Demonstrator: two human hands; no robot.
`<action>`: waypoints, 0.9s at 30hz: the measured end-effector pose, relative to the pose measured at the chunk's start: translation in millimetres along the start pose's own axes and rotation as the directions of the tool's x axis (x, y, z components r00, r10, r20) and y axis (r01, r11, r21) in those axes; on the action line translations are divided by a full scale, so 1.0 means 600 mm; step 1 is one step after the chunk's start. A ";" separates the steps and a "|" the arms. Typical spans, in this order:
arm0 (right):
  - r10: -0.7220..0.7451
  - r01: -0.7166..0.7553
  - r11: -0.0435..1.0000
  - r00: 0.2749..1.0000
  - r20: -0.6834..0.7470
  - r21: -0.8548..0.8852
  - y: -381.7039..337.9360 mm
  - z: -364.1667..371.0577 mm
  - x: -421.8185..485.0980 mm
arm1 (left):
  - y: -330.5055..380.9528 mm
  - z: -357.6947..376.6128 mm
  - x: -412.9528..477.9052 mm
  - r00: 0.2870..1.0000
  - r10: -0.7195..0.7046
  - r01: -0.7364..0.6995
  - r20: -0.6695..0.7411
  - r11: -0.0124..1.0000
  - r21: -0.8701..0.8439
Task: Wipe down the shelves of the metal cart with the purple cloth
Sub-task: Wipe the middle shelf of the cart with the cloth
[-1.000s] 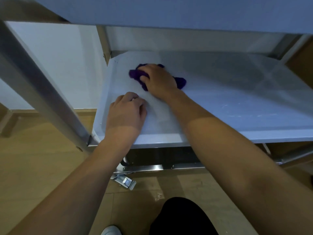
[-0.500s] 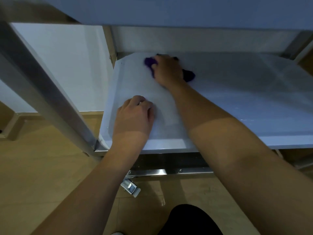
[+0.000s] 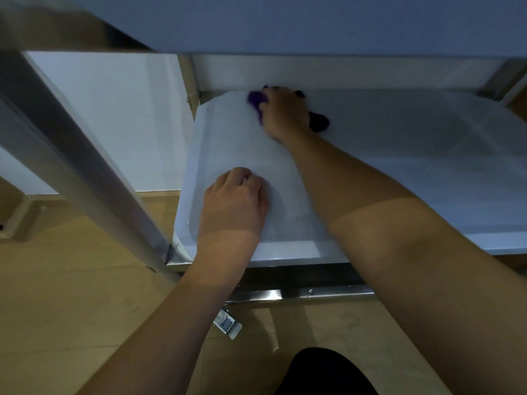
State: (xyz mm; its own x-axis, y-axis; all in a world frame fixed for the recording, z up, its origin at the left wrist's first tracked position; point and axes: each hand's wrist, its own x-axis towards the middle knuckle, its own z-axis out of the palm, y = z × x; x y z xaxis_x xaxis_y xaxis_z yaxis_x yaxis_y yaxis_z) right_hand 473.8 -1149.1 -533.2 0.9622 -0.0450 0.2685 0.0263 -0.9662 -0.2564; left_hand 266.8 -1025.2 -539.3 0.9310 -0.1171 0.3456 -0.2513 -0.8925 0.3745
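Note:
The metal cart's lower shelf (image 3: 399, 172) is a pale, shallow tray with a raised rim. My right hand (image 3: 283, 115) presses the purple cloth (image 3: 256, 99) flat against the shelf's far left part, close to the back rim; cloth shows on both sides of the hand. My left hand (image 3: 235, 199), fingers curled into a loose fist, rests knuckles-down on the shelf near its front left corner and holds nothing.
The upper shelf (image 3: 313, 21) hangs low overhead. A slanted metal leg (image 3: 85, 166) runs down the left to the shelf's front corner. A caster brake (image 3: 228, 323) sits on the wooden floor below. A white wall stands behind on the left.
My right hand has slid the cloth farther back along the shelf, toward the rear rim. The left hand stays where it was on the front left part.

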 end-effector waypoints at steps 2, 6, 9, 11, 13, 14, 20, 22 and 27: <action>-0.216 0.205 0.969 0.974 0.073 0.137 -0.049 0.001 -0.019 | -0.001 0.000 0.000 1.000 0.003 -0.003 0.007 1.000 0.007; -0.310 0.262 0.922 0.941 0.138 0.286 -0.053 -0.006 -0.036 | -0.003 -0.002 0.000 1.000 0.007 -0.007 0.001 1.000 0.015; -0.199 0.176 0.961 0.976 0.087 0.215 0.008 -0.025 -0.039 | -0.001 -0.004 0.000 1.000 0.003 -0.003 0.011 1.000 0.013; -0.094 0.083 0.986 0.993 0.067 0.146 0.055 -0.043 -0.053 | 0.002 -0.006 0.000 1.000 -0.008 0.008 0.029 1.000 0.023; -0.042 0.030 0.989 0.995 0.088 0.142 0.080 -0.060 -0.084 | 0.004 -0.009 -0.001 0.999 -0.019 0.018 0.045 0.999 0.030; -0.047 0.030 0.988 0.993 0.106 0.155 0.081 -0.067 -0.106 | 0.005 -0.010 -0.001 0.999 -0.024 0.023 0.048 0.999 0.030; -0.167 0.132 0.970 0.973 0.159 0.206 0.046 -0.103 -0.263 | 0.009 -0.021 -0.007 0.997 -0.073 0.074 0.024 0.996 -0.056; -0.169 0.131 0.967 0.971 0.167 0.219 0.033 -0.117 -0.309 | 0.013 -0.026 -0.009 0.995 -0.103 0.104 0.012 0.991 -0.088; -0.197 0.172 0.974 0.964 0.176 0.148 0.029 -0.143 -0.392 | 0.017 -0.035 -0.015 0.991 -0.133 0.135 0.023 0.981 -0.137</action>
State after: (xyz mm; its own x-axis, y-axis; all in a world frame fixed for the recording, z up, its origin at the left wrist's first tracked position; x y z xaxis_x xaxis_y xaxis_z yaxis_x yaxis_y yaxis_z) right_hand 224.6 -1177.3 -521.3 0.9705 0.1917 0.1462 0.2314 -0.9111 -0.3412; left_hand 250.5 -1024.3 -520.6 0.9620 -0.0077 0.2730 -0.1576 -0.8321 0.5318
